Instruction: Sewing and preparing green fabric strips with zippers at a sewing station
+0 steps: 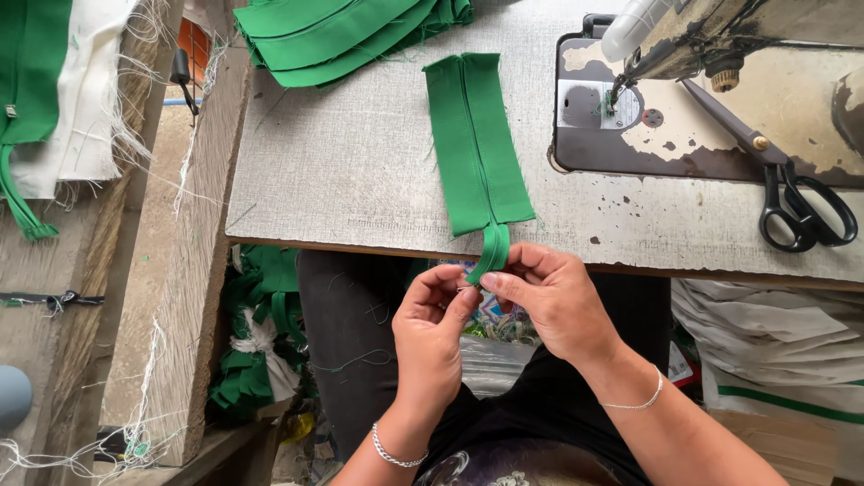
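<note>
nearest the camera, low in the frame, the left hand [430, 335] and the right hand [551, 301] met just below the table edge, both wearing thin bracelets at the wrist. the fingertips of both were pinched together on the narrow tail of zipper tape [492, 252] that hung over the edge; whether a slider sat between them could not be told, since the fingers hid that spot. the tail belonged to a green fabric strip [477, 144], two bands stitched either side of a central zipper line, which lay flat on the grey sewing table [351, 171] and ran up towards the middle top of the frame.

a likely slip: with only the tail pinched and the rest lying loose, a tug could drag the whole strip off the edge, or the tape ends could twist so they met unevenly.

below the table at lower left lay a heap of green offcuts [256, 351]. further up, at the top centre-left, sat a stack of folded green pieces [346, 31]. at upper right stood a worn sewing machine [711, 45], with black-handled scissors [787, 193] resting on its base, well apart from the hands. white woven cloth with frayed threads [85, 99] hung at the far upper left.
</note>
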